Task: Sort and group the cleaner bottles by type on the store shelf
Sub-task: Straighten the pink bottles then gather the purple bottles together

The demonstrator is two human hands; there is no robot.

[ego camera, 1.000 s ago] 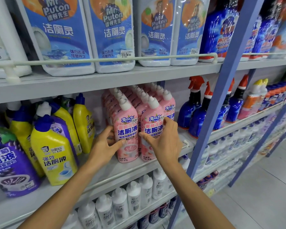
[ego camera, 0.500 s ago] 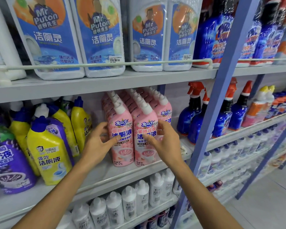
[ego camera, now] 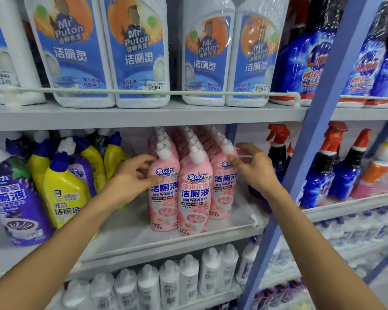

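Observation:
Three rows of pink cleaner bottles (ego camera: 194, 198) with white caps stand on the middle shelf (ego camera: 166, 240). My left hand (ego camera: 130, 177) rests against the left side of the front left pink bottle (ego camera: 164, 193), fingers loosely curled at its shoulder. My right hand (ego camera: 251, 166) hovers at the right side of the right pink row (ego camera: 222, 186), fingers spread and relaxed, holding nothing. Yellow bottles with blue caps (ego camera: 65, 189) and a purple bottle (ego camera: 16, 202) stand to the left.
Large white bottles with blue labels (ego camera: 134, 52) fill the top shelf behind a rail. Blue spray bottles with red triggers (ego camera: 318, 175) stand right of a blue upright post (ego camera: 311, 142). Small white bottles (ego camera: 168, 283) line the shelf below.
Both hands have lifted from the lower bodies of the pink bottles up to their shoulders. The right hand has come off the bottles and opened. The view has moved closer.

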